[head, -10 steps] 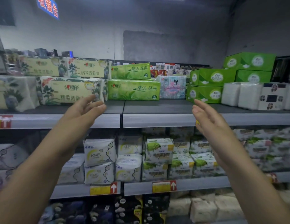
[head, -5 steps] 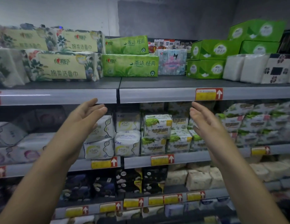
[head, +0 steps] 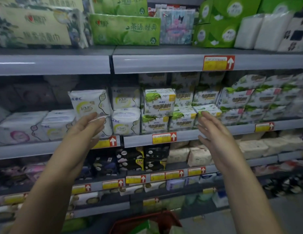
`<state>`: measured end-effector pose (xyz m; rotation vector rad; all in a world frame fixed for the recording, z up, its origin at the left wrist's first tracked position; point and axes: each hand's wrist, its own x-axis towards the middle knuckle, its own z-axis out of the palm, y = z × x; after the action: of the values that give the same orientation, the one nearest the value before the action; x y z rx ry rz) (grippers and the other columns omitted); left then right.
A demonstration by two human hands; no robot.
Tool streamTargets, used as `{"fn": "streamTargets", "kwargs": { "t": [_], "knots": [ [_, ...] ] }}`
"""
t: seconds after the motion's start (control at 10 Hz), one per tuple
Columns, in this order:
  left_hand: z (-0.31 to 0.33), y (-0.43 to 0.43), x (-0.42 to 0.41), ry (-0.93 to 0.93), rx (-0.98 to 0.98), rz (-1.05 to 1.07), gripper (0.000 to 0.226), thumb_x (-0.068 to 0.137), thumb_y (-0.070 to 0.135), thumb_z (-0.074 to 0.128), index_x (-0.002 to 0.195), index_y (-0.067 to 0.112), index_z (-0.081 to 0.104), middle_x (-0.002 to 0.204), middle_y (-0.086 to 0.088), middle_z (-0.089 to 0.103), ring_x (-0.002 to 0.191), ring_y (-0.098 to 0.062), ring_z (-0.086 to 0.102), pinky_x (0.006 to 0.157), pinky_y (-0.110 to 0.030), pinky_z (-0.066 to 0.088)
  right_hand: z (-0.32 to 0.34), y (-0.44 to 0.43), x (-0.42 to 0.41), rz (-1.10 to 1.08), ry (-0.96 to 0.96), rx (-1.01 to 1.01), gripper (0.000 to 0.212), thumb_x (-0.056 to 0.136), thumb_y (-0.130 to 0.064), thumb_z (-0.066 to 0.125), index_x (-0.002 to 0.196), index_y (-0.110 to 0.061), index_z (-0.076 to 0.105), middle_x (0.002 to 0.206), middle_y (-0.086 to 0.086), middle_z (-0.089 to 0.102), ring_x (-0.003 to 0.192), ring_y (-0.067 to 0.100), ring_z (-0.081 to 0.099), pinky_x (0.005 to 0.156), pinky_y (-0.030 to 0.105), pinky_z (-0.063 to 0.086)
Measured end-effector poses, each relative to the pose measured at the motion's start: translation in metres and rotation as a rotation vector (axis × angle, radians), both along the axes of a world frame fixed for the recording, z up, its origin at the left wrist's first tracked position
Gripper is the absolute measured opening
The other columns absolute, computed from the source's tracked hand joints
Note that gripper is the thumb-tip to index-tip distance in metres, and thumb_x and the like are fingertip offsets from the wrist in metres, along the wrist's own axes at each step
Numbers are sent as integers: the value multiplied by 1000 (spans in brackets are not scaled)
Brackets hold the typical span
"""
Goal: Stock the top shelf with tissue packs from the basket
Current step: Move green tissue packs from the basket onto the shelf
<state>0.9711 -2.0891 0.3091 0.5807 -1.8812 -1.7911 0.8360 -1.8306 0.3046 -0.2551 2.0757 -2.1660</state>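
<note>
Both my hands are raised in front of the second shelf, palms facing each other, fingers straight, holding nothing. My left hand (head: pixel 87 127) is at centre left, my right hand (head: pixel 213 130) at centre right. The top shelf (head: pixel 157 63) runs across the upper frame and carries green tissue packs (head: pixel 125 29), floral cream packs (head: pixel 34 27) and green boxed packs (head: pixel 216 31). At the bottom edge the red basket (head: pixel 166 218) shows its rim, with a green pack (head: pixel 145 228) inside.
White wrapped packs (head: pixel 264 31) stand at the top shelf's right end. Lower shelves hold sanitary pad packs (head: pixel 158 102) and beige packs (head: pixel 198 156). Yellow and red price tags (head: pixel 218 63) line the shelf edges. Grey floor (head: pixel 286 215) lies at lower right.
The view has tilted down, so the top shelf rose in the frame and the basket came into view. Both hands dropped from the top shelf's level to the second shelf, still open.
</note>
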Motion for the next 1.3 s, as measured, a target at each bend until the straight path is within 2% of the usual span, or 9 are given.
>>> {"fn": "streamTargets", "kwargs": {
  "t": [0.3, 0.4, 0.6, 0.7, 0.8, 1.0, 1.1, 1.2, 1.3],
  "knots": [
    [-72, 3, -4, -179, 183, 89, 42, 99, 21, 50, 140, 15, 45, 130, -5, 56, 121, -16, 52, 103, -32, 37, -62, -3, 12, 21, -184, 83, 31, 96, -35, 53, 127, -36, 52, 140, -8, 48, 128, 12, 45, 105, 34, 38],
    [-102, 2, -1, -218, 491, 171, 50, 101, 18, 46, 148, 8, 33, 145, -10, 44, 135, -22, 41, 106, -33, 31, -90, -6, 18, 28, -253, 138, 26, 96, -34, 52, 122, -37, 52, 141, -5, 47, 129, 15, 44, 107, 38, 37],
    [-137, 13, 27, -343, 236, -34, 59, 83, 34, 62, 138, 18, 46, 133, -4, 56, 124, -19, 51, 100, -36, 37, -126, -11, 24, 50, -346, 200, 21, 96, -35, 51, 117, -39, 54, 136, -9, 49, 129, 14, 44, 107, 37, 34],
    [-151, 15, 32, -352, 292, 12, 47, 95, 29, 56, 139, 17, 46, 135, -7, 56, 128, -23, 50, 99, -36, 37, -139, -10, 25, 51, -406, 199, 15, 95, -35, 52, 110, -39, 55, 138, -4, 49, 128, 17, 45, 102, 35, 37],
    [-164, 16, 40, -370, 305, -4, 74, 71, 49, 66, 136, 21, 47, 134, -4, 57, 126, -22, 51, 95, -32, 40, -153, -9, 24, 60, -524, 123, 12, 98, -28, 48, 104, -31, 58, 130, -1, 54, 124, 17, 49, 105, 36, 36],
    [-181, 17, 44, -383, 384, 3, 69, 63, 50, 64, 126, 25, 50, 136, -6, 55, 129, -24, 49, 86, -29, 42, -178, -15, 18, 71, -610, 75, 23, 99, -24, 45, 121, -24, 54, 118, -1, 59, 120, 18, 52, 106, 37, 36],
    [-201, 16, 45, -362, 384, -3, 93, 35, 73, 78, 114, 29, 56, 124, 1, 60, 115, -16, 56, 84, -28, 43, -195, -14, 17, 40, -646, 93, 31, 98, -24, 45, 129, -20, 51, 126, 2, 57, 123, 18, 50, 103, 35, 35],
    [-217, 15, 37, -347, 432, -29, 104, 30, 75, 78, 121, 30, 56, 126, 2, 60, 117, -16, 55, 95, -35, 40, -214, -9, 18, 22, -684, 111, 30, 99, -23, 42, 129, -22, 50, 129, 2, 54, 122, 17, 47, 107, 35, 32],
    [-244, 15, 36, -356, 451, 4, 86, 44, 55, 69, 124, 26, 55, 123, 3, 63, 114, -12, 58, 91, -29, 42, -231, -4, 19, 15, -710, 130, 30, 100, -22, 42, 129, -21, 49, 125, 1, 54, 117, 16, 48, 106, 35, 32]
  ]
}}
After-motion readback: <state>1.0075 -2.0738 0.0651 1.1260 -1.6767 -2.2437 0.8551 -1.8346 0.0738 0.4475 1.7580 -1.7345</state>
